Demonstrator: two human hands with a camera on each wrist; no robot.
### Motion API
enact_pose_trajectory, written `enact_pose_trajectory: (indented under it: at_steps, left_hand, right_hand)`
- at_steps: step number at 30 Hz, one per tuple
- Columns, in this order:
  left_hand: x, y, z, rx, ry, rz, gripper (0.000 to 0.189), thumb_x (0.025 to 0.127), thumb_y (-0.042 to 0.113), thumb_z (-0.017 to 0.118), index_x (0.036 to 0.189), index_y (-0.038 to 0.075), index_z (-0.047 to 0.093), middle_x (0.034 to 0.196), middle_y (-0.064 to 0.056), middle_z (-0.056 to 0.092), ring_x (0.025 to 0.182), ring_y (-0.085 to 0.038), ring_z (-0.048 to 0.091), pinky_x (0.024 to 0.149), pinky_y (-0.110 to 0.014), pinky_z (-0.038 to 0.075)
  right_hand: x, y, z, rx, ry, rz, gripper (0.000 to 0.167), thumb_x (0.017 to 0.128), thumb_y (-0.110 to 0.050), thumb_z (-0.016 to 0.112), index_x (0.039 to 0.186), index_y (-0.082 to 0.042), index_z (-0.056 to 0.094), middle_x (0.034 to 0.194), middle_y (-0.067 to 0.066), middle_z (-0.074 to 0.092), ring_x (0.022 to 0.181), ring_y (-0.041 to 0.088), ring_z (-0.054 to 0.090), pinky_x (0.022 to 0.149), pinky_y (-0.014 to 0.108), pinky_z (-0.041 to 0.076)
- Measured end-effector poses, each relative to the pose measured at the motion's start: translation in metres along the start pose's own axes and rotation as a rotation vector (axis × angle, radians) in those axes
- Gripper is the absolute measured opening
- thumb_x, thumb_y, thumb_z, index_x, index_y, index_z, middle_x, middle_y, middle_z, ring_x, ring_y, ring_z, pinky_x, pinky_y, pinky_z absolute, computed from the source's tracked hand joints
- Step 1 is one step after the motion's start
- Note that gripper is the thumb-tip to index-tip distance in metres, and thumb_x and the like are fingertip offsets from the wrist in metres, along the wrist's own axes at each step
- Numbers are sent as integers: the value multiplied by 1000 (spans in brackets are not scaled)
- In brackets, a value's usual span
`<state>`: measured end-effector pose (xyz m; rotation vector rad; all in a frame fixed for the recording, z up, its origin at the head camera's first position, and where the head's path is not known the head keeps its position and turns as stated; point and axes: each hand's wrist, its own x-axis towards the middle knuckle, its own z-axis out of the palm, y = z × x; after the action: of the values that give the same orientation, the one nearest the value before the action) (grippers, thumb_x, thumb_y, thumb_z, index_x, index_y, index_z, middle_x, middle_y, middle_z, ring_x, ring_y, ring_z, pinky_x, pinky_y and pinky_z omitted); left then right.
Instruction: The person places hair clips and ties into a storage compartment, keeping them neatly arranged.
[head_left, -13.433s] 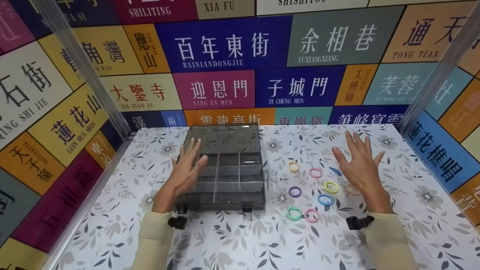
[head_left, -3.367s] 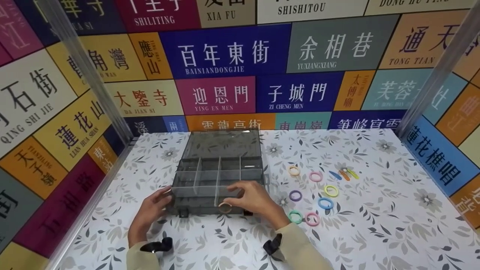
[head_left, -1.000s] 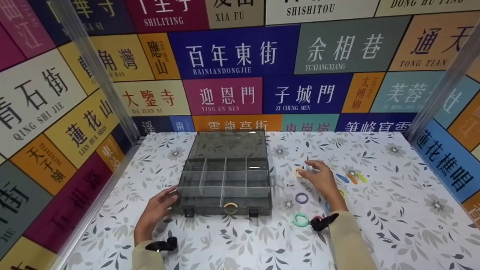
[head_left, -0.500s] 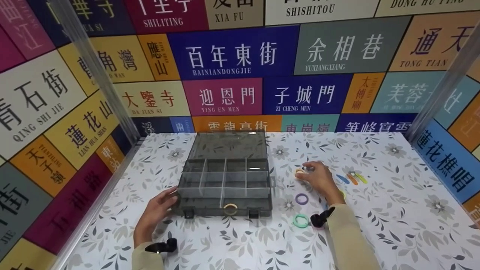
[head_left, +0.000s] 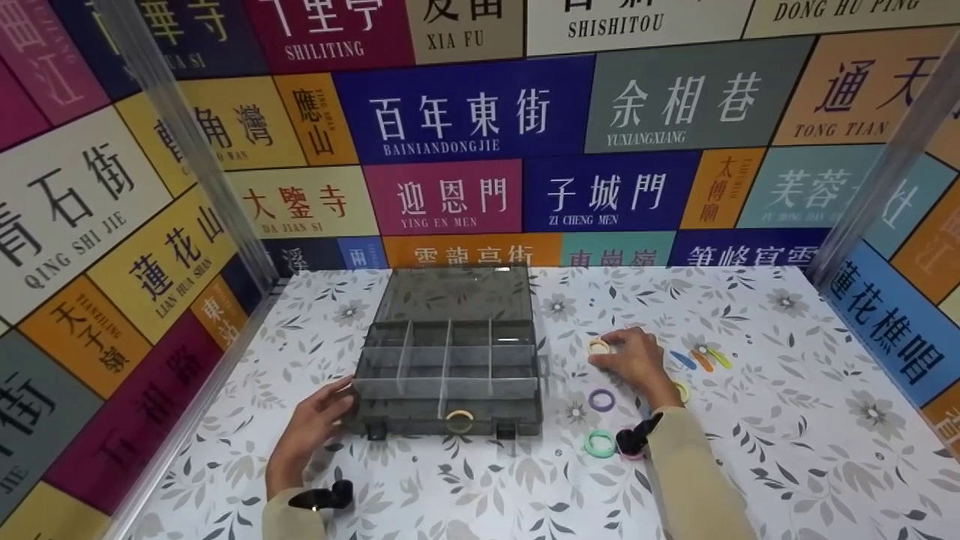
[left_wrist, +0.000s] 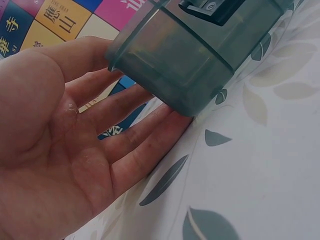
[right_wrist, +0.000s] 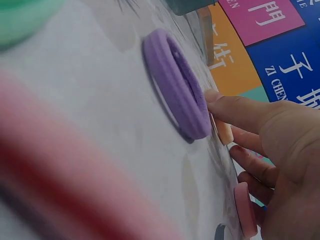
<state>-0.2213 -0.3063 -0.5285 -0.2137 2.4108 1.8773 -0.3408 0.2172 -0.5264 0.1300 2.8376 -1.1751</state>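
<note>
A dark translucent organizer box (head_left: 491, 386) stands with its lid raised at the back. A beige hair tie (head_left: 460, 421) shows in its front right compartment. Straight, spread fingers of my left hand (head_left: 319, 420) touch the box's left side; the left wrist view shows them along its lower corner (left_wrist: 175, 75). To the right of the box, my right hand (head_left: 637, 364) pinches a pale orange hair tie (head_left: 598, 346) at the table surface. From the right wrist, this tie (right_wrist: 224, 132) shows between thumb and fingers, partly hidden, just beyond a purple hair tie (right_wrist: 177, 85).
On the floral cloth (head_left: 420, 495) lie a green hair tie (head_left: 599, 444), a pink one (head_left: 630, 453) and a yellow one (head_left: 681, 391), the last two partly behind the right arm. Blue, orange and yellow hair clips (head_left: 702, 360) lie right of that hand. Sign-printed panels (head_left: 465, 105) enclose the table.
Earlier the right hand held a beige hair tie at the box's front; that tie now lies in the compartment. The right hand has moved right and its fingertips have lowered onto the pale orange tie.
</note>
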Motion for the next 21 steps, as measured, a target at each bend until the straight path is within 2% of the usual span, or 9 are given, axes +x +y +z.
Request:
enact_pose_trajectory:
  at_steps: [2,9,14,17,21]
  left_hand:
    - [0,0,0,5,1,1,48,104,19,55,151,13,47,154,-17,47,141,-36,45,107,-51,49]
    - [-1,0,0,32,6,-17,50,104,23,56,152,13,46,154,-21,45,142,-39,44,109,-57,46]
    - [-2,0,1,27,15,-13,50,103,22,57,151,13,47,153,-21,47,140,-38,46,108,-55,47]
    - [-2,0,1,28,22,-9,49,103,22,57,150,12,47,152,-21,48,139,-38,47,106,-53,49]
    - [-2,1,0,33,22,-16,49,103,23,57,150,14,48,152,-20,48,139,-37,47,101,-47,53]
  right_hand:
    - [0,1,0,-7,9,-7,58,82,-37,82,128,-6,67,134,20,56,125,41,44,111,59,29]
    - [0,4,0,-52,43,-109,44,84,-34,78,116,-4,72,128,23,59,125,45,45,110,62,26]
    - [0,1,-1,-44,56,-98,37,85,-34,76,112,-8,74,119,17,67,114,38,57,103,58,37]
    - [-1,0,-3,-5,33,-68,36,87,-36,74,113,-11,73,114,12,72,106,33,62,97,52,44]
    - [-3,-3,-8,52,-11,-35,39,89,-37,72,119,-12,70,118,12,70,103,30,64,91,46,50]
